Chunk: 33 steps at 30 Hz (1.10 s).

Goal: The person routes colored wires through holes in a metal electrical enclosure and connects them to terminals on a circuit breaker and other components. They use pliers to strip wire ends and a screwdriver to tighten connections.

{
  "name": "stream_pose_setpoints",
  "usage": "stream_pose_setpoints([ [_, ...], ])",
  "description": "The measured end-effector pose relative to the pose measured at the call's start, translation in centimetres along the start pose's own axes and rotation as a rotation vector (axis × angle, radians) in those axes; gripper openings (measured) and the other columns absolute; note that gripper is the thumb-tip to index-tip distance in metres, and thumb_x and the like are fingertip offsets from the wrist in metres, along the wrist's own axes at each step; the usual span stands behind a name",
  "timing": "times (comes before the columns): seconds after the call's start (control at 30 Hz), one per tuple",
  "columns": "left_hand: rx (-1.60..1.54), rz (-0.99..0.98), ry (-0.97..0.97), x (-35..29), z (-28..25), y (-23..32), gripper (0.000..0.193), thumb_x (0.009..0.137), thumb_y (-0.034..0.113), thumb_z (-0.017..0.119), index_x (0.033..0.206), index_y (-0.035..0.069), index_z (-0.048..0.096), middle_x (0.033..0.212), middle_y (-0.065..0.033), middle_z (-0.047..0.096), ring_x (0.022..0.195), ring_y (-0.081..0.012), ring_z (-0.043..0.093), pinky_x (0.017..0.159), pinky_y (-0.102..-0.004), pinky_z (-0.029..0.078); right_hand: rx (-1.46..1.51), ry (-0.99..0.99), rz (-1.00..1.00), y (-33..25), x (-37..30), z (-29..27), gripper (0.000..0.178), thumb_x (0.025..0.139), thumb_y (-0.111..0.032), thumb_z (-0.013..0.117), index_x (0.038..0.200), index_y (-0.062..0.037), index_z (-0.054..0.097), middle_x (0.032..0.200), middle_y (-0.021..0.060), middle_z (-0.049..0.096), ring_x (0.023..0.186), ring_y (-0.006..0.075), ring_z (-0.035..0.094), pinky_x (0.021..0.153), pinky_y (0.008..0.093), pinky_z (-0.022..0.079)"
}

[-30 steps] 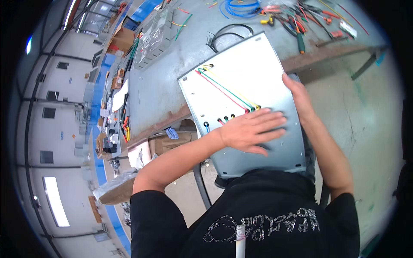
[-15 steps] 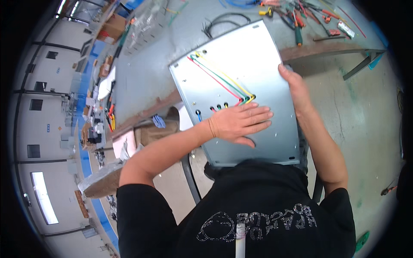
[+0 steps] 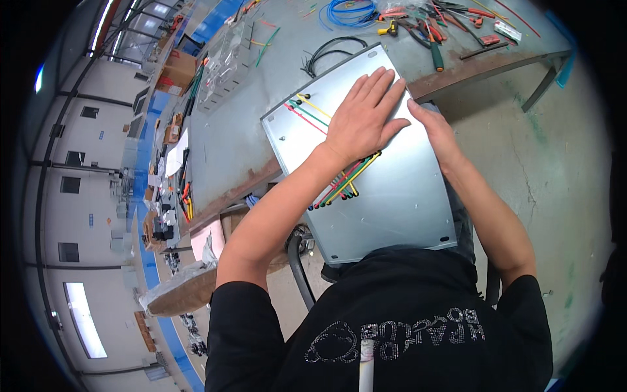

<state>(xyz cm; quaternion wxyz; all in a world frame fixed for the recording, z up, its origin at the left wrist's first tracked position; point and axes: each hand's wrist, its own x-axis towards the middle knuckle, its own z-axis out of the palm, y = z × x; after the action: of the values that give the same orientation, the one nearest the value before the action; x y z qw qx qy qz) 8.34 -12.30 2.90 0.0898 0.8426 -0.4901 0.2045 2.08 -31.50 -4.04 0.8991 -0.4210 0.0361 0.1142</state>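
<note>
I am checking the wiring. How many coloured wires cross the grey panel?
3 at least: a red, a green and a yellow wire run side by side across the grey panel, passing under the left hand. More may be hidden beneath it.

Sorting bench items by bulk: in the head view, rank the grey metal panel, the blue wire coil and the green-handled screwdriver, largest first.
1. grey metal panel
2. blue wire coil
3. green-handled screwdriver
The last two lie farther away, so their order is unsure.

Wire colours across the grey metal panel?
Red, green and yellow wires, clearest in the head view.
</note>
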Motion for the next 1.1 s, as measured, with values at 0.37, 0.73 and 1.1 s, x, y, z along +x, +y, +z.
stream_pose_setpoints([
  [0.37,-0.135,-0.759,-0.128,-2.7,-6.1,-10.7,0.078,0.096,0.072,0.062,0.128,0.002,0.074,0.126,-0.0265,0.072,0.12,-0.0427,0.068,0.104,-0.0477,0.052,-0.244,-0.045,-0.088,-0.4,-0.9,1.3,0.036,0.104,-0.024,0.072,0.127,0.0032,0.073,0.108,0.007,0.077,0.093,0.0117,0.071,0.083,0.031,0.057],
  [0.73,0.085,-0.6,0.412,-6.2,-9.6,-9.1,0.056,0.109,0.053,0.057,0.081,0.007,0.073,0.073,-0.0143,0.059,0.069,-0.0391,0.06,0.063,-0.0491,0.047,-0.427,-0.086,-0.236,-2.3,-6.6,6.9,0.026,0.101,-0.02,0.073,0.114,0.0024,0.076,0.093,-0.0007,0.07,0.083,0.0057,0.059,0.074,0.0266,0.049],
  [1.1,0.215,-0.496,0.579,-7.0,-11.7,-6.8,0.043,0.108,0.04,0.066,0.079,0.01,0.075,0.067,-0.0105,0.052,0.061,-0.032,0.054,0.054,-0.0442,0.043,-0.685,0.008,-0.395,-2.9,-7.0,9.2,0.029,0.098,-0.02,0.078,0.117,0.0018,0.074,0.107,0.0058,0.073,0.099,0.0164,0.068,0.092,0.0318,0.054],
])
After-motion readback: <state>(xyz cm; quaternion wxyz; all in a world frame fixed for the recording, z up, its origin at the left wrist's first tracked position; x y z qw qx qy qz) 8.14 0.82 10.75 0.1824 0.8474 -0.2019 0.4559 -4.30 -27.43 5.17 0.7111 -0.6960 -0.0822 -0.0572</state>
